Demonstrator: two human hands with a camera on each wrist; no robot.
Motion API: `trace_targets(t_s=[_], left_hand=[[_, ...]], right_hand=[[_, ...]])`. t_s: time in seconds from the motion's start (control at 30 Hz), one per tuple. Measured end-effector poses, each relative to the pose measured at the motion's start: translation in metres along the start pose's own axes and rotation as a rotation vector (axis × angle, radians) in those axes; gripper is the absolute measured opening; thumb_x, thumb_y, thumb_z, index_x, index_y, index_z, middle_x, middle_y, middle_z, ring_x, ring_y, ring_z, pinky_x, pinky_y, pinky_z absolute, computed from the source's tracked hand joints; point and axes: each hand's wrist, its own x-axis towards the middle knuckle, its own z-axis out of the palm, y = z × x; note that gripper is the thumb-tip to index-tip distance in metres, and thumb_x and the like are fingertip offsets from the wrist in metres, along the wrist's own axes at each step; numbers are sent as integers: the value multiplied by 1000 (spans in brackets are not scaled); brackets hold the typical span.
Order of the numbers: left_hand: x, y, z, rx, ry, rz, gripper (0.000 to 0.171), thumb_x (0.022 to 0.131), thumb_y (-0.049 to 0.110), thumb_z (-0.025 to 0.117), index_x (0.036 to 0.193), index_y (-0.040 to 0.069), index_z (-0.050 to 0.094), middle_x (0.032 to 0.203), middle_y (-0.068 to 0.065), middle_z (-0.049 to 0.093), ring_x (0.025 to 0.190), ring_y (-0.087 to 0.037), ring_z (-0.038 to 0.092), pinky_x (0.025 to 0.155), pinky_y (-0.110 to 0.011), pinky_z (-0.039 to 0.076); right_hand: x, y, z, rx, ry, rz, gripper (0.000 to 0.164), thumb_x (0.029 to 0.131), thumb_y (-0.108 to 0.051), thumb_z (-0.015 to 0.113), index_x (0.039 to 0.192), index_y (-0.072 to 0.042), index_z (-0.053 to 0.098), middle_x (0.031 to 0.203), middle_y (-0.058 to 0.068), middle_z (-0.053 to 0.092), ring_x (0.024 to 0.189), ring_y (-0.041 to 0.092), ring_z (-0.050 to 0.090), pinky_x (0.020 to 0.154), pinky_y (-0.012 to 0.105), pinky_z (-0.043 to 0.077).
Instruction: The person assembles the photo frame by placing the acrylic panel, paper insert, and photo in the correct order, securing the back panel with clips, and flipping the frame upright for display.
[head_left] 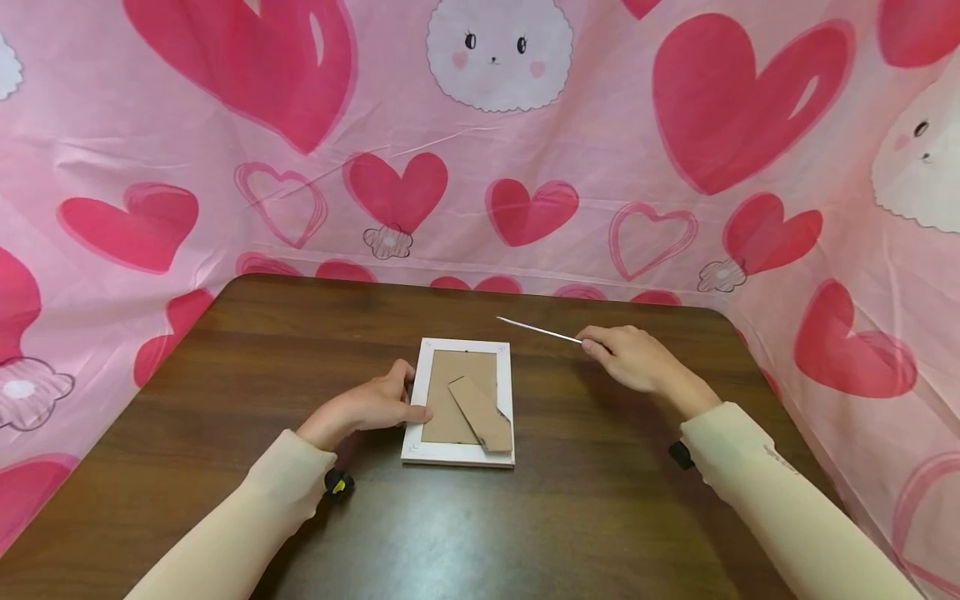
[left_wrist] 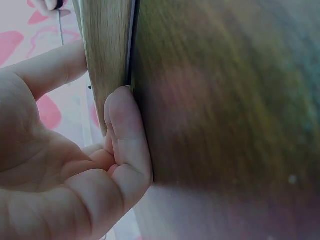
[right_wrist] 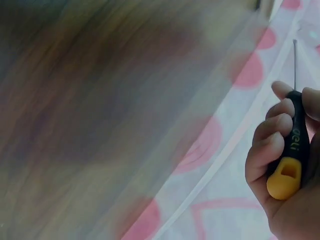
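Face down on the table lies a white picture frame [head_left: 457,452], its brown backing board [head_left: 442,383] showing. A cardboard easel stand [head_left: 480,417] slants across that board, reaching the lower right border. My left hand [head_left: 371,402] grips the frame's left edge, thumb on top. In the left wrist view the curled fingers [left_wrist: 131,125] lie against the frame's wood-toned side [left_wrist: 106,50]. Off to the right, my right hand [head_left: 633,358] holds a screwdriver [right_wrist: 295,140] above the table, its thin shaft pointing left towards the frame. The black and yellow handle sits inside the curled fingers.
The brown wooden table [head_left: 300,333] has rounded far corners. Pink cloth [head_left: 465,133] with hearts hangs behind it and along both sides. A dark wrist strap [head_left: 339,483] shows under the left sleeve, another [head_left: 681,455] under the right.
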Motion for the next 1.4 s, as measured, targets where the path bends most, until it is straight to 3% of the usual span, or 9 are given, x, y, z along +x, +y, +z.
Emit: trace_targets(t_s=[0.27,0.7,1.0,1.4], left_hand=[[-2,1,-1,7,0,-4,65,92,30,81,132,2,38,99,-14,55,91,-26,55,78,-37,44],[-1,0,1,11,-10,5,67,92,32,81,134,3,37,99,-14,55,92,-26,55,78,-38,44],[1,0,1,26,-14,-1,83,93,34,81,151,2,32,104,-14,56,98,-27,55,83,-40,45],[0,-1,1,11,-32,21,89,96,33,79,158,1,24,118,-18,57,112,-33,55,100,-53,45]], right_hand=[[2,-26,8,21,-59,-67,24,112,-27,54,119,-15,74,102,0,77,88,15,67,88,53,56],[5,-35,16,0,-87,-101,23,112,-29,54,112,-17,74,98,-3,77,85,12,67,83,51,56],[8,-38,16,-36,-93,-116,23,112,-28,56,113,-17,75,98,-3,77,85,13,68,84,51,57],[9,-38,12,-17,-106,-114,25,112,-28,55,115,-15,77,104,0,79,88,13,69,87,53,57]])
